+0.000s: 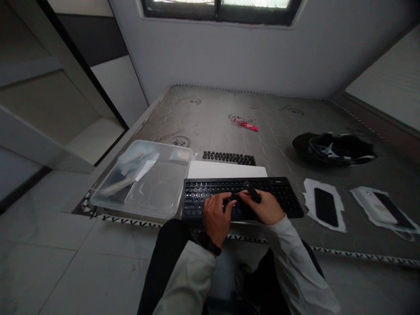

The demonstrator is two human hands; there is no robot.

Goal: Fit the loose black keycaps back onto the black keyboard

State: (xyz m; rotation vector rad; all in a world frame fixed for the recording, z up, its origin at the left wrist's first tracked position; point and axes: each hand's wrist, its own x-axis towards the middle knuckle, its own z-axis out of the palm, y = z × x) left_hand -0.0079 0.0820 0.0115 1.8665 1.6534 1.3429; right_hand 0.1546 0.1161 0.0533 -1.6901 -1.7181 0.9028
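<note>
A black keyboard [285,194] lies in front of me, and on its left part several key positions show pale bare sockets. My left hand [216,214] rests on the keyboard's middle, thumb apart from the fingers, with nothing seen in it. My right hand [266,208] is closed round a small black tool [253,192] held over the keys right of the middle; its tip is hidden by the fingers. Beyond the keyboard, loose black keycaps [229,157] lie in rows. A white sheet or board [226,169] sits between them and the keyboard.
On the left stands a clear plastic tray [154,197] with wrapped items in it. A red wrapper [244,124] lies farther back. To the right are a black shoe-like item [334,151], a dark phone-like slab [326,207] on white wrapping and a white packet [382,208].
</note>
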